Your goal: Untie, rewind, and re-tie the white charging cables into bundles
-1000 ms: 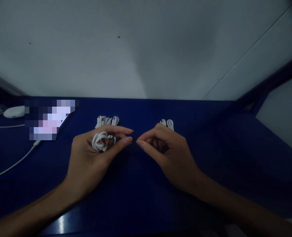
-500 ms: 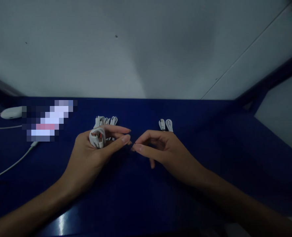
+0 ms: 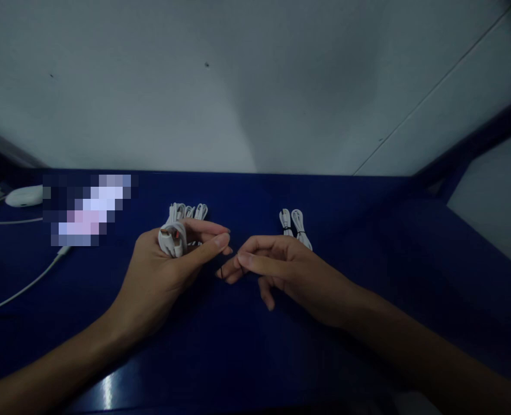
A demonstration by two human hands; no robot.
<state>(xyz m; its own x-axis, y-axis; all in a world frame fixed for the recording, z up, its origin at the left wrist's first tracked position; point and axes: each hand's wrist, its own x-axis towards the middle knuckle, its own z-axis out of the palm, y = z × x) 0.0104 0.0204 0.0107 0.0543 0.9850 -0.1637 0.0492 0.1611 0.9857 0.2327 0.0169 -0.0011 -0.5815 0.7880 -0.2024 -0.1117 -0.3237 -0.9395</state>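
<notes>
My left hand (image 3: 164, 268) is closed round a coiled white cable (image 3: 173, 238) with an orange-tipped plug, its thumb and forefinger stretched toward the right. My right hand (image 3: 281, 271) lies just right of it, low over the blue table (image 3: 247, 346), with thumb and forefinger pinched on a thin dark tie (image 3: 222, 272) that is hard to make out. The fingertips of both hands nearly meet. Behind my left hand lies a pile of coiled white cables (image 3: 188, 211). Two bundled white cables (image 3: 294, 226) lie behind my right hand.
A white wall rises at the table's back edge. At the far left lie a white mouse-like object (image 3: 24, 196), a blurred-out patch (image 3: 86, 210) and a white cord (image 3: 22, 286) running across the table. A dark blue frame bar (image 3: 476, 141) slants up at the right.
My right hand has moved down and toward me, uncovering the two bundled cables behind it. My left hand has turned the coil slightly upward.
</notes>
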